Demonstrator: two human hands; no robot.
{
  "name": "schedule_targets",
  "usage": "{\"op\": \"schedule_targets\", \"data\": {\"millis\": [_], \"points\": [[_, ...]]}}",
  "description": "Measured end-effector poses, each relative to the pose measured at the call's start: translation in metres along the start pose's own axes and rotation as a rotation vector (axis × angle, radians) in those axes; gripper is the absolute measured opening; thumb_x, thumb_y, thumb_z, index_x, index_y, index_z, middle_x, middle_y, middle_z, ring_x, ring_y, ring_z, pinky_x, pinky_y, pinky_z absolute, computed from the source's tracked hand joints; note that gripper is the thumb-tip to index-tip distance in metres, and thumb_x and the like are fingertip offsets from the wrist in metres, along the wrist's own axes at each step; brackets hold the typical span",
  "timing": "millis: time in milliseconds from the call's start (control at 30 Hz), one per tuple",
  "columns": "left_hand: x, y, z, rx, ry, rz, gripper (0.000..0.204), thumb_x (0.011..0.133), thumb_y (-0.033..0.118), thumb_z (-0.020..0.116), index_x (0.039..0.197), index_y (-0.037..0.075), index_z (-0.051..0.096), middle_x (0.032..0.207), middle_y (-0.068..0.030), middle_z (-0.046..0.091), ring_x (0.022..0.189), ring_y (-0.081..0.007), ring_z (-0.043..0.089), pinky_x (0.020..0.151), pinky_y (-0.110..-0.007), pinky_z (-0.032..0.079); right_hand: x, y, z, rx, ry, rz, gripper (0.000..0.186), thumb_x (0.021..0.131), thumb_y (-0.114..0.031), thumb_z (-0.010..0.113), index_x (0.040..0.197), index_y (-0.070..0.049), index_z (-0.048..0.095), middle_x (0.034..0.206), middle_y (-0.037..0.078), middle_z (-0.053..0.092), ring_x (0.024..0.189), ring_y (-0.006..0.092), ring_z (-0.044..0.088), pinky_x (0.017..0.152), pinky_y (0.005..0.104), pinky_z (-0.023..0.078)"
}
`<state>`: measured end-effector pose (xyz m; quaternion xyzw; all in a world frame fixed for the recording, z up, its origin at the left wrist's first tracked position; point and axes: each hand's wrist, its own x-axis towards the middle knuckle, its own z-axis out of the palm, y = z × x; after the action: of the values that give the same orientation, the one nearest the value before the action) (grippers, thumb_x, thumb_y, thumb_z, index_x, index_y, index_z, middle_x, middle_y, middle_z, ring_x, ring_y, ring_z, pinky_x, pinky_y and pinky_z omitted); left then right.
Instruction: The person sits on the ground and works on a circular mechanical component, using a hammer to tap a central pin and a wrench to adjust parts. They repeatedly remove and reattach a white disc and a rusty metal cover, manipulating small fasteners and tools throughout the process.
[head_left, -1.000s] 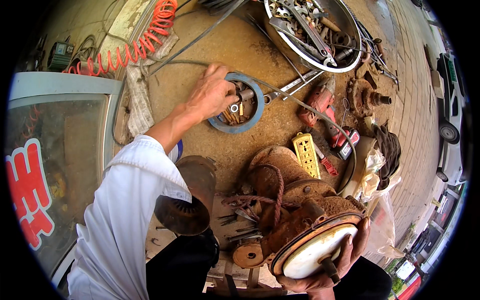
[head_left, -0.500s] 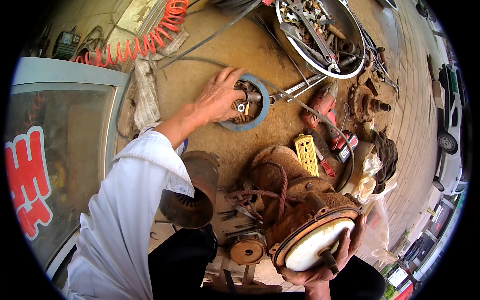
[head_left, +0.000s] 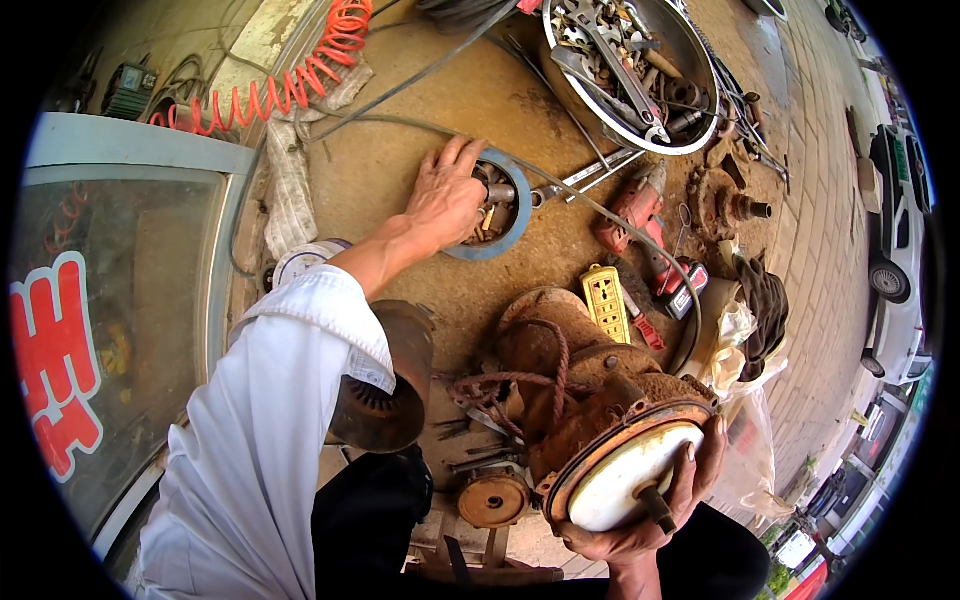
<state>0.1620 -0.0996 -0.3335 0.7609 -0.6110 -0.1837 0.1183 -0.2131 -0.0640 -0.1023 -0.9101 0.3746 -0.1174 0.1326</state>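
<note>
My left hand [head_left: 445, 200] reaches over the blue ring-shaped container [head_left: 520, 205] of small metal parts, fingers bent and apart over its left side; my thumb is hidden. At lower right, my right hand [head_left: 685, 490] grips the edge of a white disc [head_left: 610, 485] with a protruding shaft [head_left: 658, 508], mounted on a rusty housing [head_left: 545, 450] that has red rope [head_left: 560, 385] on it. A dark metal cylinder [head_left: 400, 330] lies beside my left sleeve.
A basin of wrenches [head_left: 712, 60], red drill [head_left: 630, 210], yellow power strip [head_left: 605, 300] and rusty part [head_left: 715, 210] lie beyond. A red coiled hose [head_left: 260, 100] runs at upper left beside a glass door [head_left: 130, 230]. A white car [head_left: 895, 250] stands at far right.
My left hand has shifted a little rightward over the blue container, covering more of its contents. My right hand stays on the white disc. The view has shifted slightly.
</note>
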Motion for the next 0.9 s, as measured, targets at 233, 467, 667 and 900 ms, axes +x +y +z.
{"op": "schedule_targets", "data": {"millis": [233, 467, 667, 900], "points": [[0.002, -0.016, 0.010, -0.094, 0.223, -0.003, 0.013, 0.078, 0.011, 0.083, 0.083, 0.002, 0.075, 0.148, -0.0191, 0.051, 0.144, -0.0398, 0.039, 0.117, -0.051, 0.036, 0.007, -0.010, -0.004, 0.001, -0.005, 0.014, 0.129, 0.064, -0.081, 0.078, 0.159, -0.005, 0.034, 0.161, 0.035, 0.028, 0.148, 0.0523, 0.033, 0.120, 0.0674, 0.027], [0.009, -0.031, 0.002, -0.181, 0.259, -0.079, 0.011, 0.079, 0.011, 0.078, 0.087, 0.003, 0.075, 0.140, -0.0193, 0.057, 0.134, -0.0372, 0.049, 0.113, -0.048, 0.040, 0.005, -0.004, -0.006, 0.001, -0.030, 0.006, 0.130, 0.063, -0.082, 0.078, 0.159, -0.005, 0.035, 0.161, 0.036, 0.028, 0.148, 0.0527, 0.034, 0.120, 0.0678, 0.027], [-0.007, -0.017, -0.005, -0.157, 0.210, 0.090, 0.025, 0.072, 0.018, 0.089, 0.079, 0.001, 0.072, 0.143, -0.0186, 0.054, 0.140, -0.0397, 0.043, 0.115, -0.050, 0.038, 0.003, -0.001, -0.006, -0.024, -0.047, -0.010, 0.129, 0.063, -0.081, 0.078, 0.159, -0.005, 0.035, 0.160, 0.036, 0.029, 0.147, 0.0527, 0.034, 0.120, 0.0678, 0.028], [0.000, 0.011, 0.016, -0.005, 0.218, 0.032, 0.019, 0.074, 0.020, 0.086, 0.083, 0.005, 0.079, 0.151, -0.0210, 0.049, 0.146, -0.0396, 0.038, 0.119, -0.055, 0.034, 0.005, -0.009, -0.002, 0.009, 0.003, 0.028, 0.128, 0.063, -0.081, 0.078, 0.159, -0.007, 0.035, 0.160, 0.035, 0.030, 0.147, 0.0527, 0.034, 0.119, 0.0681, 0.028]]}}
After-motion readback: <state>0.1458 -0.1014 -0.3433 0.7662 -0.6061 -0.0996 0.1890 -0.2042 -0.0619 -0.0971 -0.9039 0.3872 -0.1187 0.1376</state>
